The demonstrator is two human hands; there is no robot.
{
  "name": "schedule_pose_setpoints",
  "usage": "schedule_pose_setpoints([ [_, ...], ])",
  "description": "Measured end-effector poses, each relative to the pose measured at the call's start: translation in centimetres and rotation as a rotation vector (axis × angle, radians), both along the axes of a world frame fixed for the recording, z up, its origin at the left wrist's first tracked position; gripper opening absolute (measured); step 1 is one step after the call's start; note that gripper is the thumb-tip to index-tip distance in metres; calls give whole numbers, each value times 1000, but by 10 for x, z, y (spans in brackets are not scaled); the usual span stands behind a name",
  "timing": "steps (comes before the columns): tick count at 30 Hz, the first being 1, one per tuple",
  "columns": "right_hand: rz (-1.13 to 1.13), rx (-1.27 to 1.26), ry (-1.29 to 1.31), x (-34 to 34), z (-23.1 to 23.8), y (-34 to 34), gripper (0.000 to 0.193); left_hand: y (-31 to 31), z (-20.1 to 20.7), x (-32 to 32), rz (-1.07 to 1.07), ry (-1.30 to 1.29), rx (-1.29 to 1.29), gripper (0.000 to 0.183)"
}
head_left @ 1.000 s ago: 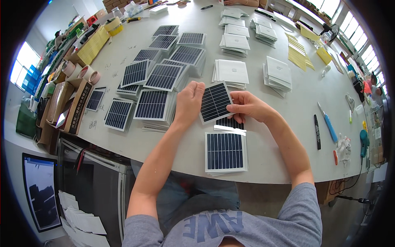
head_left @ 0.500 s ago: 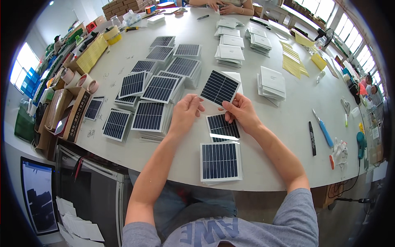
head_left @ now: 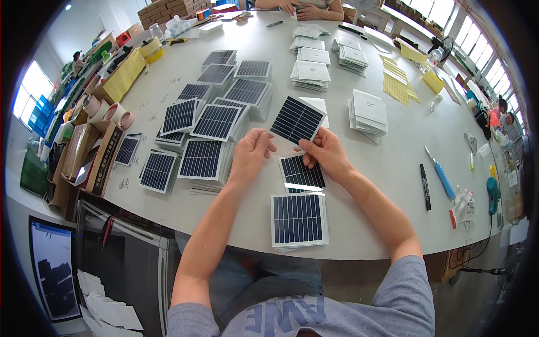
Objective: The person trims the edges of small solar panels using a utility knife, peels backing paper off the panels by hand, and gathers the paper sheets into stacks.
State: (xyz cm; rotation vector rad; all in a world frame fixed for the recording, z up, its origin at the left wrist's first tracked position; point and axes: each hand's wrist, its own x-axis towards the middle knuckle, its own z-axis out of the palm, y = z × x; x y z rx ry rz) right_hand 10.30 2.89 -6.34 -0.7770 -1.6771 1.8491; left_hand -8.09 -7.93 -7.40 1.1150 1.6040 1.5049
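Observation:
A small square solar panel (head_left: 297,119), dark with thin pale lines and a white border, is tilted above the table. Gripping its lower right corner is my right hand (head_left: 327,150), thumb on the front face. My left hand (head_left: 252,153) is beside the panel's left corner, fingers curled in with nothing visible in them. Below the hands lies another solar panel (head_left: 300,169), partly covered by my right fingers, with a bright strip along its near edge. Closer to me is a neat stack of panels (head_left: 297,220). A white card (head_left: 320,110) shows behind the held panel.
Several panel stacks (head_left: 216,122) crowd the left; stacks of white cards (head_left: 369,112) stand right and far. A black marker (head_left: 425,187), a blue-handled tool (head_left: 442,178) and a glove (head_left: 463,208) lie right. Boxes (head_left: 101,154) line the left edge. Another person's hands (head_left: 300,11) are across the table.
The whole view has shifted very slightly. Both hands and the held solar panel keep nearly the same pose.

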Motion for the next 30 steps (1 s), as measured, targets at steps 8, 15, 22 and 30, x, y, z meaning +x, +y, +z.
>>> schedule_pose_setpoints([
  [8,-27,55,-9,1,8,-1,16,2,-1,2,116,-93,81,35],
  [15,220,164,-91,11,27,-1,25,2,22,21,392,1038,445,59],
  [22,205,169,-112,22,41,17,34,3,13,11,179,674,0,28],
  [30,-354,926,60,34,36,54,13,-16,29,24,-214,848,-185,82],
])
